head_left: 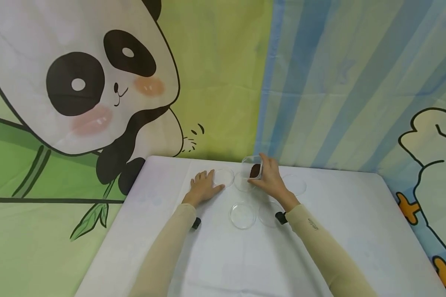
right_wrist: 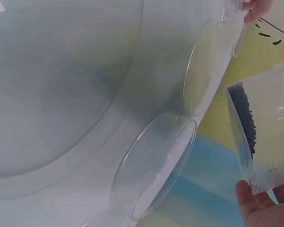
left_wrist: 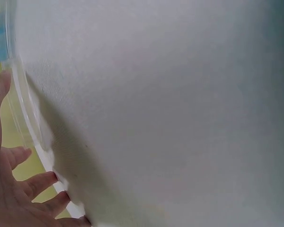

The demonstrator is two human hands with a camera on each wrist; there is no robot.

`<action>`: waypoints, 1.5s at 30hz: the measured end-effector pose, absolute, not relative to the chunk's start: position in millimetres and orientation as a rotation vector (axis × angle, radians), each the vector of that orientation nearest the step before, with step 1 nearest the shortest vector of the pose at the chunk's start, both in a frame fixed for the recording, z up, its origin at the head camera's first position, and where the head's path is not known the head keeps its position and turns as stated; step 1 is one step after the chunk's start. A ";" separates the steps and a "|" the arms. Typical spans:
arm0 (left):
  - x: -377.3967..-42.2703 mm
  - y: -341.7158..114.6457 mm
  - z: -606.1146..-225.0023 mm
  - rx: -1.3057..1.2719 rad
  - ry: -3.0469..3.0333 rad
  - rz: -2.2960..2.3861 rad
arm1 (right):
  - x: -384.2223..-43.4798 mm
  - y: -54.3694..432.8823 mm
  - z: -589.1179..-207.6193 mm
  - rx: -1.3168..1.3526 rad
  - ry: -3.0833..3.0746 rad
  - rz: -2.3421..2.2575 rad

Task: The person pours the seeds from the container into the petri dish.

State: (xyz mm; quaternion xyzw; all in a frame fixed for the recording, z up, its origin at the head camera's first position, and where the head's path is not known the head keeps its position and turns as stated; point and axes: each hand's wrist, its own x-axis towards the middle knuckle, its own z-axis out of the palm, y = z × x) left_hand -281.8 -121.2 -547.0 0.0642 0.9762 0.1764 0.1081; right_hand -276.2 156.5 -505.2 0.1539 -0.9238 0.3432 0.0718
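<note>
On the right sleeve, small dark lettering is too tiny for me to read. The right hand grasps a clear plastic container, tilted between thumb and fingers, with dark granules inside, near 5 Petri dishes; the left hand, fingers spread, touches 1 dish.

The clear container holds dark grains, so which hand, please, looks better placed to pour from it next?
Probably the right hand: it grips the clear container near several round dishes, while the left hand is at the leftmost dish.
</note>
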 end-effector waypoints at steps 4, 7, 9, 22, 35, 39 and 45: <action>-282.5 -121.6 -547.7 0.175 2.877 0.512 | -281.6 147.3 -505.1 0.515 -2.774 0.933; -283.3 -121.6 -548.2 0.183 2.884 0.510 | -286.7 142.7 -506.3 0.556 -2.752 0.838; -283.9 -121.5 -548.6 0.194 2.883 0.513 | -289.7 140.8 -507.3 0.574 -2.743 0.776; -282.2 -120.0 -546.9 0.186 2.881 0.505 | -300.7 126.8 -517.9 0.574 -2.790 0.562; -280.1 -121.3 -545.0 0.192 2.877 0.503 | -306.0 116.6 -523.5 0.681 -2.722 0.366; -280.1 -121.3 -544.1 0.192 2.875 0.508 | -305.2 113.4 -520.9 0.702 -2.693 0.329; -279.3 -121.6 -545.6 0.187 2.874 0.529 | -302.6 109.3 -517.8 0.726 -2.693 0.277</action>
